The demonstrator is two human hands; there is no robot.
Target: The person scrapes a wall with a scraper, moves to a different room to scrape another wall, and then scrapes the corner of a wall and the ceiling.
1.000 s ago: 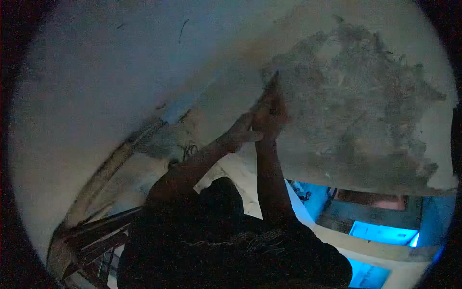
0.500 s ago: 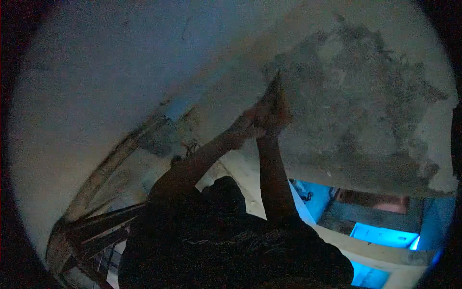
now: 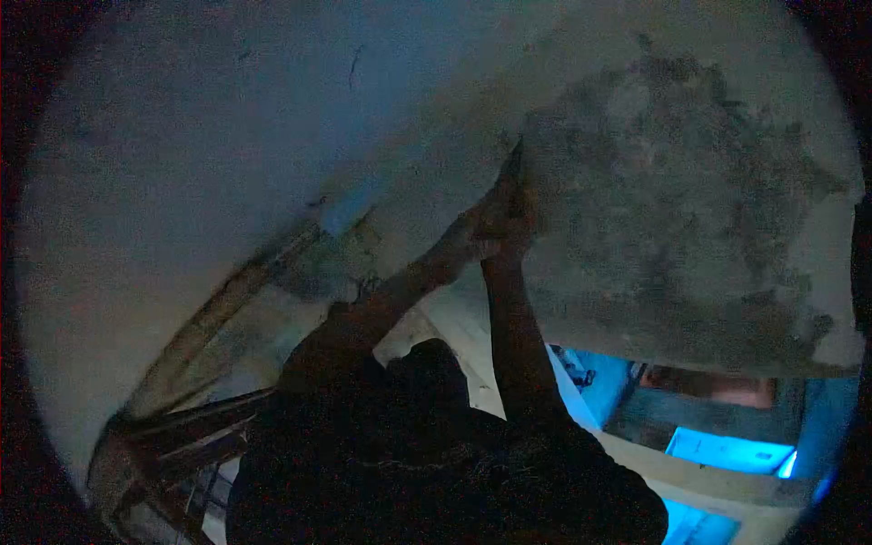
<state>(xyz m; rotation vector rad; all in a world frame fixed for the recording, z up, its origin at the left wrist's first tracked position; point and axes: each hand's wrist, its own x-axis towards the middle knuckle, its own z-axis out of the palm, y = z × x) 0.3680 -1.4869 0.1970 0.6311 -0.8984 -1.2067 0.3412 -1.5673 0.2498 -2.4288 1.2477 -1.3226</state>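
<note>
Head view shows me a dark pointed tool (image 3: 517, 158) near the grey patch (image 3: 672, 200), just beyond the close-set left hand (image 3: 474, 231) and right hand (image 3: 514, 223), and since gloom hides whether their fingers pinch it, I judge a loose grip could let it slip and gouge.

So the big blotchy patch (image 3: 672, 200) is showing mottled dark grey, while the wall (image 3: 209, 136) at left is looking dull blue-grey. The shirt (image 3: 436, 495) is reading basically black with faint pale squiggles, and the panel (image 3: 731, 450) is glowing bright blue.
</note>
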